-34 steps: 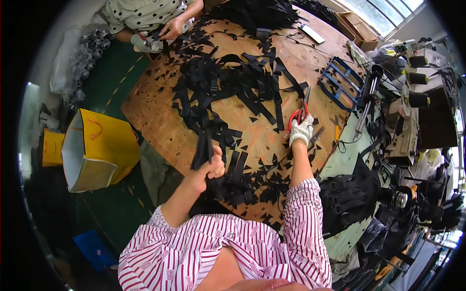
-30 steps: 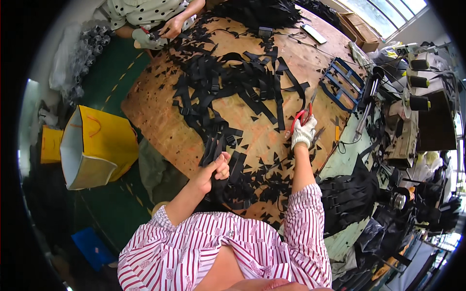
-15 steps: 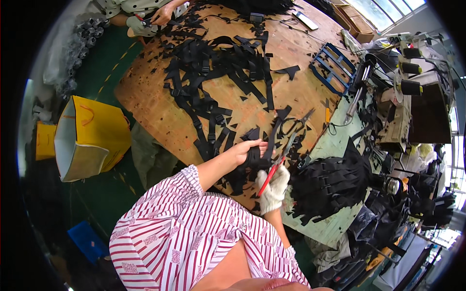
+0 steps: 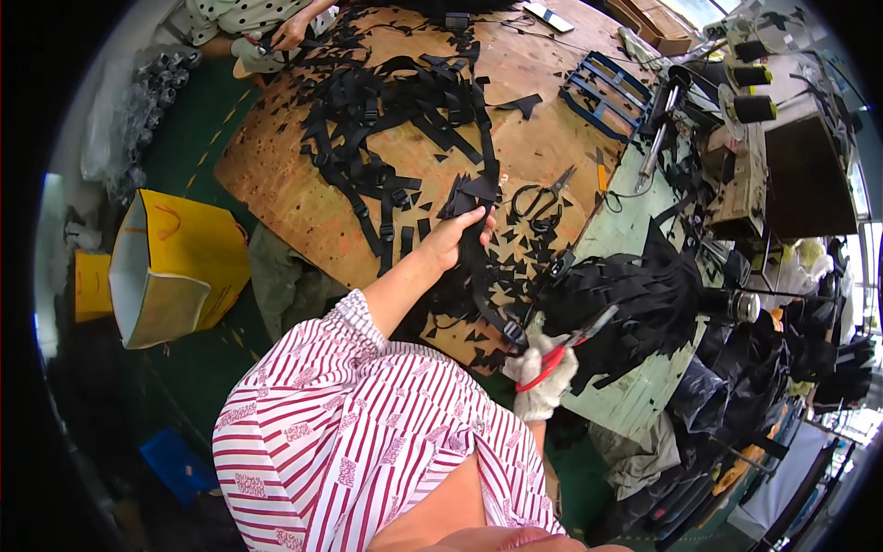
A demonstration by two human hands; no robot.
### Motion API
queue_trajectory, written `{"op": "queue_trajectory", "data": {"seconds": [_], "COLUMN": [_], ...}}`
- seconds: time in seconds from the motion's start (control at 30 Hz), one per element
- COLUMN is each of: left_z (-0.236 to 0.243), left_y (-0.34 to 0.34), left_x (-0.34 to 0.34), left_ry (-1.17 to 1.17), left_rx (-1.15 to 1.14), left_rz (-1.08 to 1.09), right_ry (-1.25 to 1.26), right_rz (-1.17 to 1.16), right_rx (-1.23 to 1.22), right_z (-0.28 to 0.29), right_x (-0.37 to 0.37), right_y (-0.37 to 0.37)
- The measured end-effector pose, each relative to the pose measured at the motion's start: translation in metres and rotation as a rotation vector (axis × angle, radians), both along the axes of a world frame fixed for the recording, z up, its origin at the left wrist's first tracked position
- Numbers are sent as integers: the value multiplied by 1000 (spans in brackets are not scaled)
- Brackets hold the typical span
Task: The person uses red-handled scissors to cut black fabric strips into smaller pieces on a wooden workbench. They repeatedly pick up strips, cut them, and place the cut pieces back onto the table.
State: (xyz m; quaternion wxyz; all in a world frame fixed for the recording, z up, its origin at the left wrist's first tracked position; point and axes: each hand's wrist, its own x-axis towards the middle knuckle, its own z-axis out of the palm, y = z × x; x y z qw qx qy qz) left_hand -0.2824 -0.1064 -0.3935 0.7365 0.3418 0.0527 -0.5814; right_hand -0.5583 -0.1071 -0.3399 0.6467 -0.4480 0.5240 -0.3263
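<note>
In my bare left hand (image 4: 448,243) is a bunch of black webbing straps (image 4: 470,195), their cut ends fanning out beyond the fingers. One strap runs from there down toward my right hand (image 4: 544,379), which wears a white knitted glove. Red-handled scissors (image 4: 554,364) are gripped in that glove, blades pointing up and right. A black buckle (image 4: 513,333) on the hanging strap lies right by the gloved fingertips; I cannot tell whether they pinch it. More buckled straps (image 4: 368,110) lie tangled on the wooden table (image 4: 285,198), among small black offcuts.
Black-handled scissors (image 4: 541,201) and a yellow box cutter (image 4: 602,173) lie right of centre. Beyond them is a blue plastic rack (image 4: 607,97). A heap of black straps (image 4: 635,308) covers the greenish surface at right. A yellow bag (image 4: 198,258) stands left; another person's hand (image 4: 292,33) works far left.
My right hand with the red-handled scissors has moved down and right, away from my left. The left hand has risen away from me with the straps, and one strap now stretches between them.
</note>
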Motion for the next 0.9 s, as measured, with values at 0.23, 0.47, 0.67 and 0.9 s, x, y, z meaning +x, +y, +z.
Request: {"op": "queue_trajectory", "data": {"seconds": [0.23,0.47,0.67,0.9], "left_z": [79,80,68,66], "left_y": [33,46,65,62], "left_x": [-43,-59,-57,-65], "left_ry": [-648,-812,-169,18], "left_rx": [3,-58,-149,-162], "left_rz": [-253,-619,-529,-522], "right_ry": [-222,-169,-384,-227], "right_rz": [65,203,345,400], "right_rx": [109,4,104,26], "right_z": [36,39,38,20], "right_x": [45,78,76,84], "right_y": [-54,-65,-63,-59]}}
